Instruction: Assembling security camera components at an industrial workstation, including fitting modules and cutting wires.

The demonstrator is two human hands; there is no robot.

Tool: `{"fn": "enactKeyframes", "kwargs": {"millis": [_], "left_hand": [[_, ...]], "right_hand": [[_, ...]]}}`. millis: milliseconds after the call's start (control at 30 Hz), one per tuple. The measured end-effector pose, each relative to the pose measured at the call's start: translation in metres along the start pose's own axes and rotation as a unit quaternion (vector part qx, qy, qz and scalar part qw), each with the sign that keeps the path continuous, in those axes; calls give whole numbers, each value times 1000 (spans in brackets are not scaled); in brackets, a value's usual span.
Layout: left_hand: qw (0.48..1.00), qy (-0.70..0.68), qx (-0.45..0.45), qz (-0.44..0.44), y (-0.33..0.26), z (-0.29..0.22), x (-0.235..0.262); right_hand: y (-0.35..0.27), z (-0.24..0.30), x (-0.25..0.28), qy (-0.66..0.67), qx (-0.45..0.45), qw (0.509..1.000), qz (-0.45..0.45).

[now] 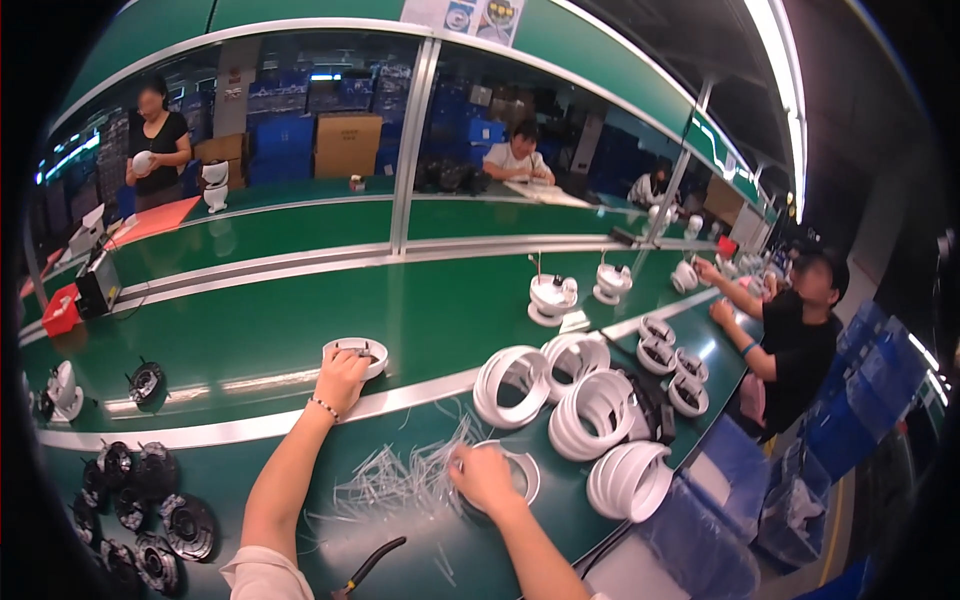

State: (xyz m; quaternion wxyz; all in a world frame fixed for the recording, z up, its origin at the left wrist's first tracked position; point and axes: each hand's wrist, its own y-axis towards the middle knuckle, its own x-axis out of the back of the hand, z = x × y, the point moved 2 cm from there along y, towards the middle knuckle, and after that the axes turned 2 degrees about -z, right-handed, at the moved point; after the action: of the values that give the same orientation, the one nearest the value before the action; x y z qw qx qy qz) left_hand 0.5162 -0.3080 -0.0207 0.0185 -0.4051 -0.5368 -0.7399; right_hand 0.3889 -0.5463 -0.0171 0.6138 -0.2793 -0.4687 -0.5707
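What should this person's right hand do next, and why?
Perhaps the right hand should pinch one thin, clear plastic strip from the loose pile: it is already at the pile's edge, while the left hand is at the round, white plastic housing.

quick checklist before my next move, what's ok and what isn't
1. Left hand at the white round housing: ok, fingers reach over its near rim.
2. Right hand clear of the loose clear strips: not ok, it is at the pile's edge.
3. Right hand's grip on the white ring beside it: cannot tell, the hand hides part of the ring.
4. Hand tool with the dark handle away from both hands: ok, it lies near the lower edge.
5. Black round parts apart from both hands: ok, grouped at far left.
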Motion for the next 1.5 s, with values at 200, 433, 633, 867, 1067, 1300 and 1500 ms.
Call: {"fn": "enactKeyframes", "kwargs": {"millis": [200, 433, 633, 867, 1067, 1300, 1500], "left_hand": [[994, -22, 102, 39, -2, -17, 34], [994, -8, 105, 31, -15, -5, 150], [960, 111, 256, 24, -95, 111, 203], [893, 24, 449, -28, -143, 185, 217], [912, 159, 361, 113, -192, 228, 212], [889, 202, 408, -47, -145, 225, 198], [724, 227, 630, 169, -193, 254, 183]], "right_hand": [[-18, 20, 42, 106, 40, 973, -200], [-40, 51, 62, 175, 290, 815, -470], [-68, 96, 46, 180, 390, 850, -306], [-80, 105, 14, 236, 433, 844, -212], [-82, 114, 0, 252, 457, 842, -135], [-69, 108, 7, 206, 448, 867, -67], [-69, 118, -3, 206, 448, 870, -17]]}}
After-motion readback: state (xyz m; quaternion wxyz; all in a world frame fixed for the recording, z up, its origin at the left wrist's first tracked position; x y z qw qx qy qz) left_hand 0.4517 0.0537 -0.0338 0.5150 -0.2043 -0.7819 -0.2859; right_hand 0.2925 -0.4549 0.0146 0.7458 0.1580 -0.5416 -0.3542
